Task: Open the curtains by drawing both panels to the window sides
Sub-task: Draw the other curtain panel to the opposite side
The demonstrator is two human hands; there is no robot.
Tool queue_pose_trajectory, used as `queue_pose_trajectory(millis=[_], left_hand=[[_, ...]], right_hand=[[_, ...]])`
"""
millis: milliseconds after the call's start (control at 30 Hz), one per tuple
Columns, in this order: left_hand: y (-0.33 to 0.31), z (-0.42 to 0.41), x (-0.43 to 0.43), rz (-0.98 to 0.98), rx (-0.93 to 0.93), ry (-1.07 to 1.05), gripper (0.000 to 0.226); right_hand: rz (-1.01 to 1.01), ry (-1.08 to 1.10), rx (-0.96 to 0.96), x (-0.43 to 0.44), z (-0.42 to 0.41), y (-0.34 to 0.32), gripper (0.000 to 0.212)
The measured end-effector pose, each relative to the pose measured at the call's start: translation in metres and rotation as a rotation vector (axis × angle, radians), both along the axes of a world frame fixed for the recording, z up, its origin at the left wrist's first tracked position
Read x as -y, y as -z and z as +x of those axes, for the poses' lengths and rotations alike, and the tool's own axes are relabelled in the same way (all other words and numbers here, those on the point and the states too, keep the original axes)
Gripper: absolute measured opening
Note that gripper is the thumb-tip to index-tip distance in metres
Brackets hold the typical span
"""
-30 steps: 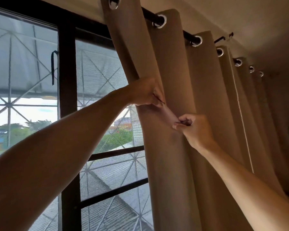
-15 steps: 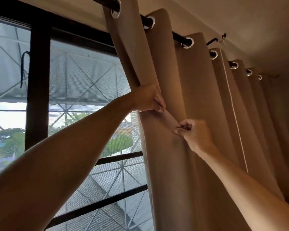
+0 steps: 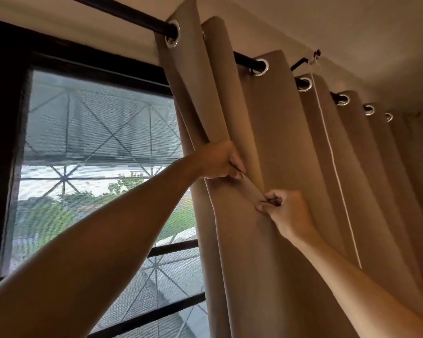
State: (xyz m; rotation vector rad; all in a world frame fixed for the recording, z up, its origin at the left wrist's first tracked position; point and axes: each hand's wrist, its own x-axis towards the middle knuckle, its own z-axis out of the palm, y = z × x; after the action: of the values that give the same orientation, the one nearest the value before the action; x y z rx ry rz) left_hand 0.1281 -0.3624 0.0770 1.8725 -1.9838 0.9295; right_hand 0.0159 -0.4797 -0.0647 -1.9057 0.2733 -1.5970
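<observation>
**Panel goes right along the rod**

Both grips clenched on the beige curtain panel [image 3: 274, 142]: left hand [image 3: 220, 162] on the leading edge, right hand [image 3: 286, 211] pinching a fold just below-right. Rod [image 3: 122, 14] runs left-to-right, uncovered on the left; the stack sits right. Left hand is nearer the free edge, so it likely leads the push.

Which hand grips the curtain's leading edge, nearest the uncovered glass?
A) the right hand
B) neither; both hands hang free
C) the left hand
C: the left hand clasps the beige curtain panel at its window-side edge, while the right hand pinches a fold further in.
</observation>
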Motion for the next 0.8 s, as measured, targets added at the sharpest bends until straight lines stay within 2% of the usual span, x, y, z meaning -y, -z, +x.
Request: queue_pose_trajectory(millis=[400, 800], left_hand=[[-0.001, -0.025, 0.073, -0.001, 0.022, -0.017, 0.016], [-0.001, -0.043, 0.125, -0.009, 0.028, -0.012, 0.016]], right_hand=[[-0.01, 0.006, -0.004, 0.072, -0.022, -0.002, 0.008], [-0.013, 0.038, -0.013, 0.12, -0.042, 0.001, 0.013]])
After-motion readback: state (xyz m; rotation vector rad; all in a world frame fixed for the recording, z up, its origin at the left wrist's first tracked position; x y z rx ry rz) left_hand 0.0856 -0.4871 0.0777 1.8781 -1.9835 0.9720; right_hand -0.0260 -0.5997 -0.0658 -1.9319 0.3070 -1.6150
